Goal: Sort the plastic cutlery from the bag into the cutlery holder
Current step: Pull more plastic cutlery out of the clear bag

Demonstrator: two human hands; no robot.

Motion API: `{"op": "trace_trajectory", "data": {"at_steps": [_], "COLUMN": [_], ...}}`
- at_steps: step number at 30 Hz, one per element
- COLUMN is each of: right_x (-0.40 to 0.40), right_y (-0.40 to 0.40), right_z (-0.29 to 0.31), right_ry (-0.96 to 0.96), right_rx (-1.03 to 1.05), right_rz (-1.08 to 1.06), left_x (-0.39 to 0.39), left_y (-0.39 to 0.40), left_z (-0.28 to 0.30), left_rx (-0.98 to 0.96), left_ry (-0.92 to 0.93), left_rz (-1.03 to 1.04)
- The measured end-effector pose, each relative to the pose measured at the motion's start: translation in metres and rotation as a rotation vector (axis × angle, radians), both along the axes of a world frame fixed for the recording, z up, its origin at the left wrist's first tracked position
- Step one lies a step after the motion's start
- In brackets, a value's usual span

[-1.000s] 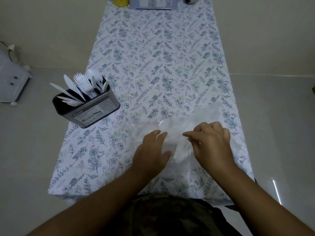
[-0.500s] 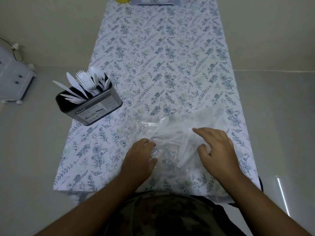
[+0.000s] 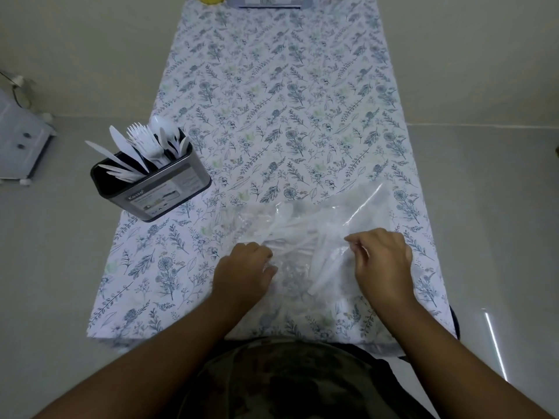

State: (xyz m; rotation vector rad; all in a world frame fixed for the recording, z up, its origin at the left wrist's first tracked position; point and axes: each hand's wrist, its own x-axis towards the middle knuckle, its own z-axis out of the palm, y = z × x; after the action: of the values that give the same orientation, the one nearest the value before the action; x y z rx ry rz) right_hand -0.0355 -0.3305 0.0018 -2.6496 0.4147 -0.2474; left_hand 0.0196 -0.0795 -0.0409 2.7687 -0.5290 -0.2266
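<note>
At the near tabletop edge, both hands work the bag. Left hand: fingers curled, gripping the film at the bag's left side. Right hand: thumb and fingertips pinching the film at the right side; whether a cutlery handle is caught in the pinch, cannot tell.

Cutlery lies loose inside the bag, between the two hands, handles pointing roughly toward the person; one white handle lies just beside the right hand's thumb.

Risks, as judged: the film is thin and slack, so a pull by either hand may drag the whole bag instead of opening it; pieces may slide out and scatter toward the tabletop edge; tangled pieces may come up several at once.

Farther left, well apart from both hands, the holder stands at the tabletop's left edge, already carrying forks, knives and spoons. A careless drop there could tip it off the edge.
</note>
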Motion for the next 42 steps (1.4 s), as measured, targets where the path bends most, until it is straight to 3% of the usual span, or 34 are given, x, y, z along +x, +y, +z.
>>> {"op": "trace_trajectory", "data": {"at_steps": [6, 13, 27, 32, 37, 42], "right_x": [0.018, 0.026, 0.024, 0.029, 0.031, 0.036], "right_y": [0.013, 0.016, 0.014, 0.031, 0.026, 0.027], "right_z": [0.054, 0.068, 0.049, 0.016, -0.015, -0.006], "right_ry": [-0.262, -0.236, -0.063, -0.017, 0.064, 0.062], "right_rx": [-0.132, -0.119, -0.165, -0.231, -0.289, -0.317], "right_rz": [0.112, 0.168, 0.133, 0.285, 0.247, 0.254], "left_x": [-0.006, -0.009, -0.008, -0.006, -0.008, -0.009], "left_y": [-0.017, -0.019, -0.012, -0.015, -0.015, -0.016], "left_z": [0.009, 0.01, 0.0, 0.002, 0.004, 0.008], "left_rx": [-0.128, -0.17, -0.052, 0.007, 0.019, 0.035], "left_ry": [0.019, 0.044, 0.155, 0.149, 0.165, 0.133], "left_rz": [0.018, 0.031, 0.004, -0.015, -0.009, -0.026]}}
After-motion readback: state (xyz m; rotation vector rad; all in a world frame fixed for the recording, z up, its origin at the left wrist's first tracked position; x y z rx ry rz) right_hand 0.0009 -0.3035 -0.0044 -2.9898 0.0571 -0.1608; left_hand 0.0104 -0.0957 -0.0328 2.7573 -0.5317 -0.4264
